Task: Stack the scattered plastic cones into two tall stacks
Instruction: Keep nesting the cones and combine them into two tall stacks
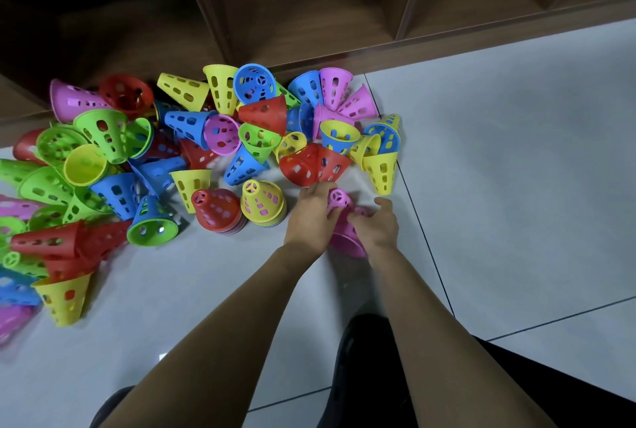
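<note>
Both hands on the pink cone (pixel 345 238), just right of the yellow stack (pixel 262 202). The left hand (pixel 311 217) curls round it near the narrow tip, and the right hand (pixel 377 225) grips its wider lower part. The red stack (pixel 216 209) stands just left of the yellow stack, with loose cones (pixel 172 138) heaped behind and left of it.

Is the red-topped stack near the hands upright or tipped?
Upright: the red cone points narrow end up, wide rim flat on nested rims below.
</note>
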